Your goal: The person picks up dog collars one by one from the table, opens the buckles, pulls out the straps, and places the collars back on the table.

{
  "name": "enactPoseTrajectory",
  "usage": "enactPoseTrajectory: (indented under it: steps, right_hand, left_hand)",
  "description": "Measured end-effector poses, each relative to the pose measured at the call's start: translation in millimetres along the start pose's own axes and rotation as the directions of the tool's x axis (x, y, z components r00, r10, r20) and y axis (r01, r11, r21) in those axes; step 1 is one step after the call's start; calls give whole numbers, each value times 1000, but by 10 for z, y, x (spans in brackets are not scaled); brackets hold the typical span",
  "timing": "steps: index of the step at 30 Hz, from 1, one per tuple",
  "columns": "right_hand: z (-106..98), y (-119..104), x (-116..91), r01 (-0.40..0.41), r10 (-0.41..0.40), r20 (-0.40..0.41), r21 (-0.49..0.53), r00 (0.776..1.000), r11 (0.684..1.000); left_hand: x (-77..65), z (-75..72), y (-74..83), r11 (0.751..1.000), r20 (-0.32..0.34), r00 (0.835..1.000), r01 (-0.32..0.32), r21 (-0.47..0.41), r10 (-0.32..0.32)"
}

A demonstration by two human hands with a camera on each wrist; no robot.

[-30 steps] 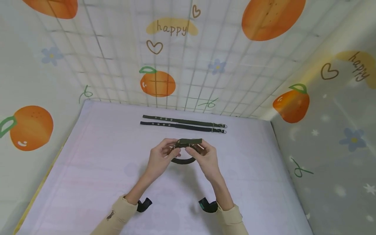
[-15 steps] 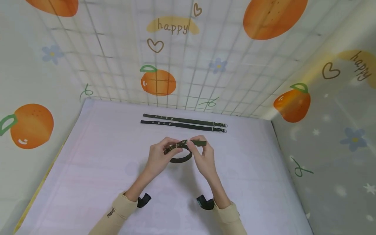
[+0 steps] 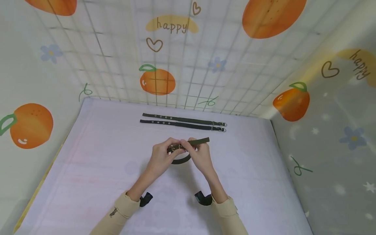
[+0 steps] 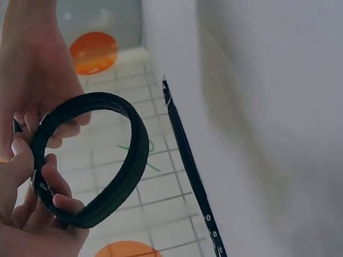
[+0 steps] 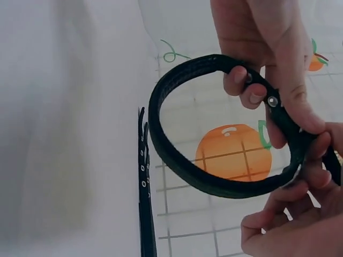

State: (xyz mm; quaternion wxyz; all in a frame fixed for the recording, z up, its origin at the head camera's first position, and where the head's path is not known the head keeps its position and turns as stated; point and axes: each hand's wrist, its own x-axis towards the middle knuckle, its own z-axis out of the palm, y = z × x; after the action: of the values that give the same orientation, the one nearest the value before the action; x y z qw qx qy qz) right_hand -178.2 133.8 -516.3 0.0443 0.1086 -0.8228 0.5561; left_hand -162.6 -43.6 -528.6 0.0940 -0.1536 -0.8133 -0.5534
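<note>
A dark green pet collar (image 3: 181, 161), bent into a ring, is held up above the white table by both hands. The left hand (image 3: 161, 156) pinches it by the buckle, thumb in front and fingers behind. Thumb and fingers of the right hand (image 3: 200, 157) grip the strap right beside the buckle, and the strap's flat tail (image 3: 202, 141) sticks out past this hand to the right. In the right wrist view metal eyelets (image 5: 273, 101) show on the collar next to the left hand's fingers. The fingertips partly hide the buckle.
Behind the hands, two more collars lie straight and side by side on the table (image 3: 252, 169): a green one (image 3: 194, 121) at the back and a black one (image 3: 194, 126) in front. A patterned curtain (image 3: 188, 58) rises at the table's far edge.
The right hand has moved left along the strap, up to the left hand at the buckle. The tail now points farther right and slightly upward. The two lying collars have stayed put.
</note>
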Motion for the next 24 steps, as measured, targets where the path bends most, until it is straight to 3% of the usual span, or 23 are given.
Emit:
enactPoseTrajectory:
  steps: [8,15,24]
  right_hand:
    - [0,21,-15,-117,115,21,156,993,981]
    - [26,28,-31,-171,183,-29,242,983,955]
    - [45,25,-25,-181,198,-35,279,980,943]
  left_hand:
    - [0,36,-25,1000,-18,1000,-11,21,11]
    - [-10,37,-36,1000,-34,999,6,1,-6]
    - [-18,34,-45,1000,-42,999,14,-10,-14]
